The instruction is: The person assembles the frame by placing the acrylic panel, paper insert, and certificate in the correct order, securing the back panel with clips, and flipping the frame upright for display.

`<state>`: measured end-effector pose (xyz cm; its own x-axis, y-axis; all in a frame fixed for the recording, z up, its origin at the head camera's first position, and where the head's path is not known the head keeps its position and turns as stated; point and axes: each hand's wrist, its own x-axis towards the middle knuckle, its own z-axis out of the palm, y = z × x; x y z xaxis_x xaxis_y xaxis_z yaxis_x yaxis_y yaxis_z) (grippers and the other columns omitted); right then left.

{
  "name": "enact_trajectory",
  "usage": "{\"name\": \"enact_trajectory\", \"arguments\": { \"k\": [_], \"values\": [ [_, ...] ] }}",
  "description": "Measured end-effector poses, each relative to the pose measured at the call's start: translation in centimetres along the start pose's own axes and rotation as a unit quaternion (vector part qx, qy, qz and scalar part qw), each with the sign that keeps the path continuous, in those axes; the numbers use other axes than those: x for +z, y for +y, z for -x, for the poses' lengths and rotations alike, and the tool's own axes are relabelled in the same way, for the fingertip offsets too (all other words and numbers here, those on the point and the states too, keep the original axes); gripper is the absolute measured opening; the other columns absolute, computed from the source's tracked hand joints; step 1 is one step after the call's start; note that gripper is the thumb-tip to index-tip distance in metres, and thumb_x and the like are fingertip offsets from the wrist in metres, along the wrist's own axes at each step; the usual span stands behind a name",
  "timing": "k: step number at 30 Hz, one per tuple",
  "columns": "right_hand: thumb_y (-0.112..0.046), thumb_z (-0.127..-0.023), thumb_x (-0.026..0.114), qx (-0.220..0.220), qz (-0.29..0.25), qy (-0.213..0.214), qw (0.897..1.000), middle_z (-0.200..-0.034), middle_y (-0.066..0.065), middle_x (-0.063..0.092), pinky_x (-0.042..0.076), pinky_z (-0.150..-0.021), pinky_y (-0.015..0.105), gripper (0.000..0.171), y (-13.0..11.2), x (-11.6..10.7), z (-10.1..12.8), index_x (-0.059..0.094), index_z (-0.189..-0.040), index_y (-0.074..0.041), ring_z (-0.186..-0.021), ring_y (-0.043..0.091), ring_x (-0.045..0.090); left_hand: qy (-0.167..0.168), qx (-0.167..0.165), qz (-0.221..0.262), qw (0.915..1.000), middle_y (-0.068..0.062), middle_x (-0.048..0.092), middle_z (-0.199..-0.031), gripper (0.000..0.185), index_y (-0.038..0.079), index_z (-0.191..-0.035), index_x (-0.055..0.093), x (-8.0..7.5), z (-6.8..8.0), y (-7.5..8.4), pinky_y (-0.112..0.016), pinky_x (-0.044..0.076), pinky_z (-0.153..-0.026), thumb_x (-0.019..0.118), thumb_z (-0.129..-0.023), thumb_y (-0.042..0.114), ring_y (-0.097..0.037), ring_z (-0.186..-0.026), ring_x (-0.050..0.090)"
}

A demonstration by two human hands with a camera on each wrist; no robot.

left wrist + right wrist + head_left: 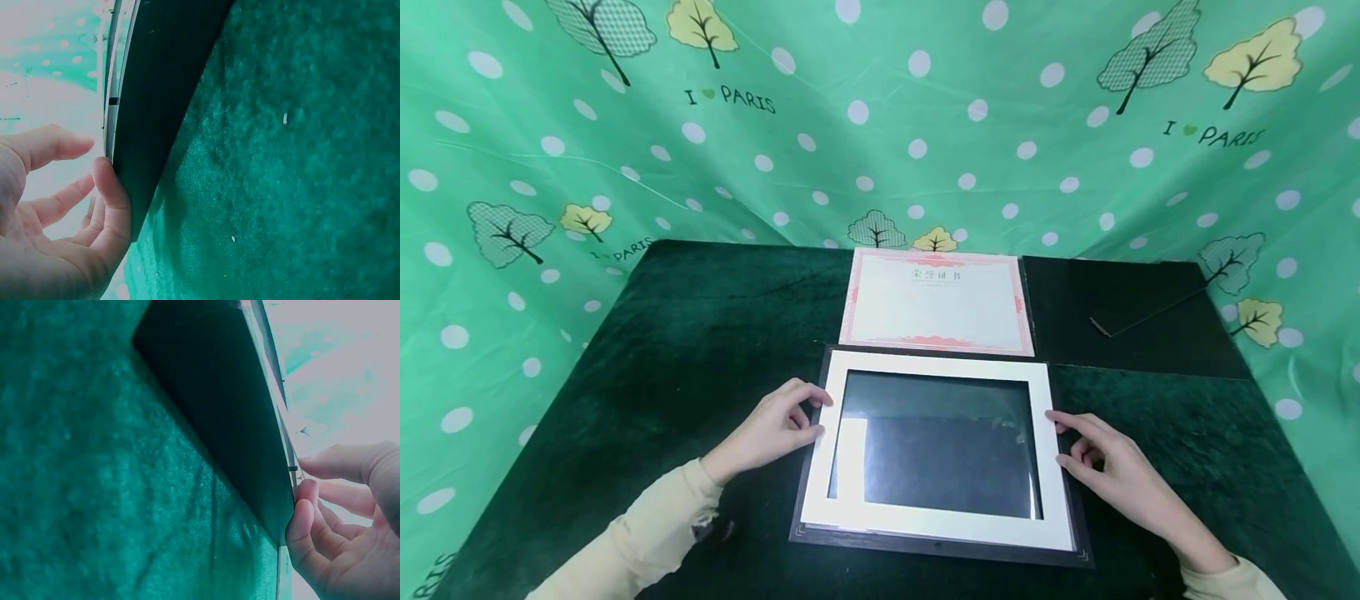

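A black picture frame (936,546) with a white mat (940,367) around dark glass lies flat on the dark green velvet table (662,350). My left hand (816,412) grips its left edge, and the right hand (1063,437) grips its right edge. In the left wrist view the left hand (94,169) has its thumb against the frame's dark side (162,94) and its fingers over the top face. The right wrist view shows the right hand (306,487) holding the frame's edge (231,425) the same way. A pink-bordered certificate (936,304) lies just beyond the frame.
A black backing board (1120,312) with a folded stand lies at the back right of the table. A green dotted cloth with trees (880,125) hangs close behind and at both sides. Bare velvet stretches left of the frame.
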<state>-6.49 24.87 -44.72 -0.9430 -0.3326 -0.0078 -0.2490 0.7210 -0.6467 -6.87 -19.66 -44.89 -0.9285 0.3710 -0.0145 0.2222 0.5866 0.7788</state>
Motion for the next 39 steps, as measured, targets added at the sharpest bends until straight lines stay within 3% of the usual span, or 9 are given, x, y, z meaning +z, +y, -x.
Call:
{"name": "enact_trajectory", "arguments": {
  "k": [18, 25, 39],
  "values": [
    [0.004, -0.081, 0.073, -0.018, 0.012, 0.009, 1.0, -0.111, 0.009, 0.053, 0.046, -0.057, 0.023, 0.05, 0.4, 0.0, 0.2, 0.059, -0.129, -0.002, -0.068, 0.006, 0.047, -0.013, -0.062, 0.015, 0.9979, -0.013, 0.043, -0.113, 0.048, 0.013, -0.126, 0.055, 0.1, -0.8, -0.4, -0.026, 0.054, -0.063, 0.074, -0.083, 0.004, -0.015, -0.07, 0.056],
    [0.005, -0.077, 0.076, -0.038, 0.022, 0.034, 0.998, -0.113, 0.01, 0.048, 0.046, -0.055, 0.022, 0.048, 0.9, 0.3, 0.2, 0.063, -0.122, -0.001, -0.067, 0.005, 0.046, -0.048, -0.061, 0.002, 0.9969, -0.014, 0.039, -0.118, 0.06, 0.014, -0.133, 0.051, 0.2, -0.5, -0.6, -0.026, 0.052, -0.066, 0.079, -0.08, 0.01, -0.017, -0.077, 0.053],
    [0.002, -0.079, 0.075, -0.035, -0.006, 0.03, 0.999, -0.115, 0.009, 0.046, 0.046, -0.054, 0.023, 0.043, 1.5, 0.4, 0.3, 0.063, -0.12, -0.002, -0.068, 0.006, 0.047, -0.051, -0.053, 0.001, 0.9973, -0.015, 0.039, -0.117, 0.06, 0.012, -0.132, 0.049, 0.2, -0.5, -0.6, -0.027, 0.053, -0.065, 0.079, -0.08, 0.011, -0.018, -0.076, 0.053]
  ]
}}
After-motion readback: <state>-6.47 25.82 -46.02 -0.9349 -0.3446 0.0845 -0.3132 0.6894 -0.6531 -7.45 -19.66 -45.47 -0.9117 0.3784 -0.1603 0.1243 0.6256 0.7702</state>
